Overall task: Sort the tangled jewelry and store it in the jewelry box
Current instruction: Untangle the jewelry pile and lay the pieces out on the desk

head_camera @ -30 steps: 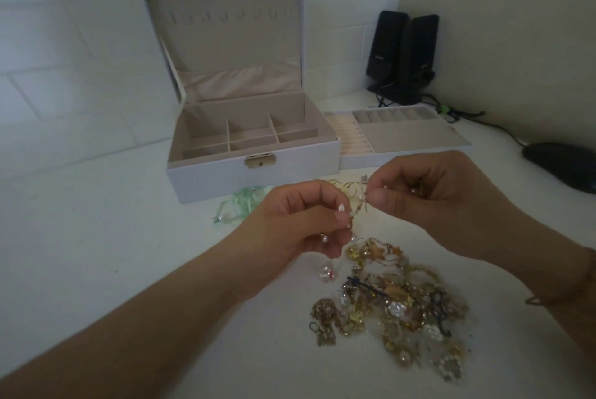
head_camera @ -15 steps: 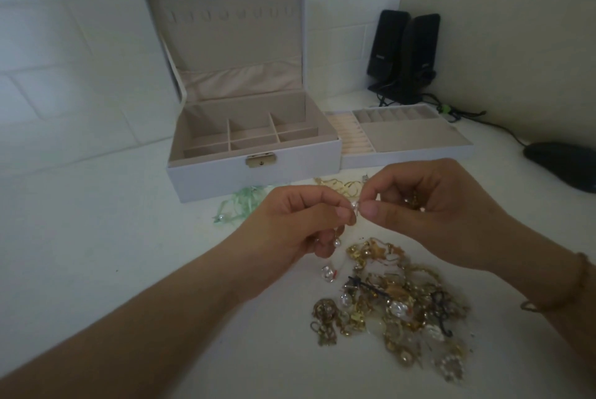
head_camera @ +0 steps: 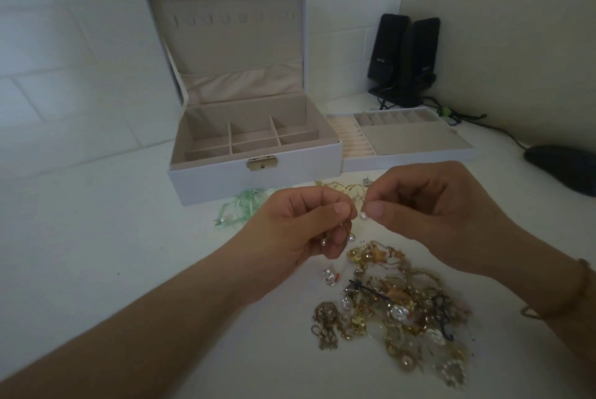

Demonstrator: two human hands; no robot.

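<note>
Pearl earring (head_camera: 363,216) now lower, between closer-set left hand (head_camera: 303,227) and right hand (head_camera: 429,205).

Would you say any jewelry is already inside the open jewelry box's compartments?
No, the jewelry box compartments show only bare lining; the jewelry pile lies on the table.

A white table (head_camera: 96,237) carried everything. On it stood an open jewelry box (head_camera: 254,172), a tray (head_camera: 409,147) touching its right side, green ribbon (head_camera: 240,210) just before the box, a jewelry pile (head_camera: 393,305) nearer, two black speakers (head_camera: 406,56) in the corner, and a mouse (head_camera: 564,168) far right.
</note>
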